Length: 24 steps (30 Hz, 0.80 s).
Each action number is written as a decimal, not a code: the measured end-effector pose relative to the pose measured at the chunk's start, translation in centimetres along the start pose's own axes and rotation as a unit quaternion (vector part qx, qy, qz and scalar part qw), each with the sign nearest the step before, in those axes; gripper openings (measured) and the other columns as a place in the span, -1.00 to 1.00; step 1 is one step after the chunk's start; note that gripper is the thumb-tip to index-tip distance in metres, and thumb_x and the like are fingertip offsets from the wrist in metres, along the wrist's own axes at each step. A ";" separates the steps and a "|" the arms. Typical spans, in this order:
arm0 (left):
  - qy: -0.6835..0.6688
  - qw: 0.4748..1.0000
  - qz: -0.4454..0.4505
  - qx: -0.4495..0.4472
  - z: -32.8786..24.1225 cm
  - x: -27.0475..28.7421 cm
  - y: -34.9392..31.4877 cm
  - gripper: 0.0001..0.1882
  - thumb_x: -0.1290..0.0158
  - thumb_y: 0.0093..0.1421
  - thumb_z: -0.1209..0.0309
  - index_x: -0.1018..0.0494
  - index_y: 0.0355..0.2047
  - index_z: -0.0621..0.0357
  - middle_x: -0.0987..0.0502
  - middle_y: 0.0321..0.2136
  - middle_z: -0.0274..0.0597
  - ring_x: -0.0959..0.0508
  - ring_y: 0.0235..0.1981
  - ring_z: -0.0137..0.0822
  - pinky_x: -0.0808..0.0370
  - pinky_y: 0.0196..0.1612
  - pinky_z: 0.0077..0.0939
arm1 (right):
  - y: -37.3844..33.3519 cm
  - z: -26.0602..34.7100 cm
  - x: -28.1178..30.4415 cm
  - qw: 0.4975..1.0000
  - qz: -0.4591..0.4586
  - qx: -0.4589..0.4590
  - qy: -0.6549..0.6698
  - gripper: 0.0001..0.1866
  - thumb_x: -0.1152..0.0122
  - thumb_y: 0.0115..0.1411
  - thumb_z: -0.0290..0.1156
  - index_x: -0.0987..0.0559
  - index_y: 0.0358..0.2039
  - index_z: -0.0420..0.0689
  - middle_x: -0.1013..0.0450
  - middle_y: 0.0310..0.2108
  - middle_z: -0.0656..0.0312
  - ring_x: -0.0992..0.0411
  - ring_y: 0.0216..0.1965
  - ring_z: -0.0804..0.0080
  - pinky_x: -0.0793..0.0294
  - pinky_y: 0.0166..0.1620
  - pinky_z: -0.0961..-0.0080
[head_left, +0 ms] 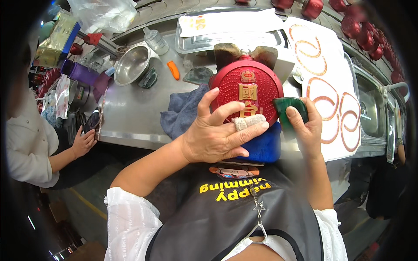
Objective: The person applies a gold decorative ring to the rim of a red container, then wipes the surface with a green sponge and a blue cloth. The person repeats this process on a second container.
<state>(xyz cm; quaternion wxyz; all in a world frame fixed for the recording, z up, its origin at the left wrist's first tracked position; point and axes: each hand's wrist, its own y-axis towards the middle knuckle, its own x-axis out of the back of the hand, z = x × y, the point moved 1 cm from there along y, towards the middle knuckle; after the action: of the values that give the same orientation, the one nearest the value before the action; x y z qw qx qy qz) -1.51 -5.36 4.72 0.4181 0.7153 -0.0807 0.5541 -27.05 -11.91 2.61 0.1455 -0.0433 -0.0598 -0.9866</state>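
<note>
In front of me a round red flask with a studded face and raised gold lettering rests against a dark cradle. Across its lower face lies my left hand, open, fingers spread, one finger wrapped in a whitish bandage. A flat green scraper is pinched between the thumb and fingers of my right hand. The scraper's edge is at the flask's right side; whether it touches, I cannot tell. Below the flask is a blue pad, partly hidden by my left hand.
A grey-blue towel lies left of the flask. Farther left are an orange tool, a metal bowl and a squeeze bottle. White sheets with red-gold ring decals spread rightward beside a sink. Another person's hand holds a phone.
</note>
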 end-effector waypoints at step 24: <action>-0.017 0.999 -0.024 0.038 5.4 0.2 2.3 -0.35 0.26 0.45 -0.22 -0.53 0.24 -0.14 -0.69 -0.24 -0.42 -0.38 0.24 -0.19 0.20 0.50 0.05 | 0.3 -1.7 0.7 0.999 0.002 0.013 -0.041 -0.75 -0.33 0.36 -0.31 -0.53 -0.21 -0.25 -0.55 -0.47 0.27 -0.50 -0.46 0.60 -0.45 -0.38 0.63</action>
<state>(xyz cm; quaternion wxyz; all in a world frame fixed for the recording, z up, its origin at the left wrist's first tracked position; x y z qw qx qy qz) 1.12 -10.53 5.85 0.4027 0.7414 -0.0494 0.5345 -27.78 -12.61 1.03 0.1460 -0.0816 -0.0784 -0.9828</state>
